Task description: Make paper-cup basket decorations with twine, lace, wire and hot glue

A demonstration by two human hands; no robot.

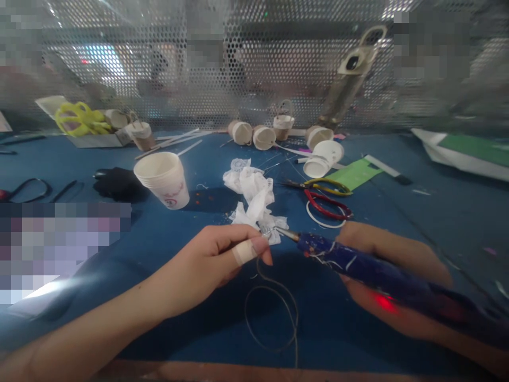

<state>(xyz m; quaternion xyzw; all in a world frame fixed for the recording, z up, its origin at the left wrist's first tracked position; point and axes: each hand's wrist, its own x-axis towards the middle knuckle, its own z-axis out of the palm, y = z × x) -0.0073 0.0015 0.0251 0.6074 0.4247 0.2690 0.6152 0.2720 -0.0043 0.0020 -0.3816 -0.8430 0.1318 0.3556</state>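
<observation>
My left hand [230, 254], with a tan bandage around the thumb, is closed in a pinch on the end of a thin wire [296, 313]. The wire hangs down in a loop over the blue table. My right hand [389, 276] grips a dark blue hot glue gun [358, 265] with glue strands on its body and a red light glowing near the palm. Its metal nozzle touches or nearly touches the spot at my left fingertips. Just beyond the fingertips lies crumpled white lace [254, 193].
Stacked paper cups [161, 180] stand at left, near a black bundle [117, 183]. Red-handled scissors [328, 206] and yellow-handled scissors [330, 185] lie at right, by green paper [358, 175]. Several small wrapped cups [264, 137] line the back, before a perforated metal screen [254, 69].
</observation>
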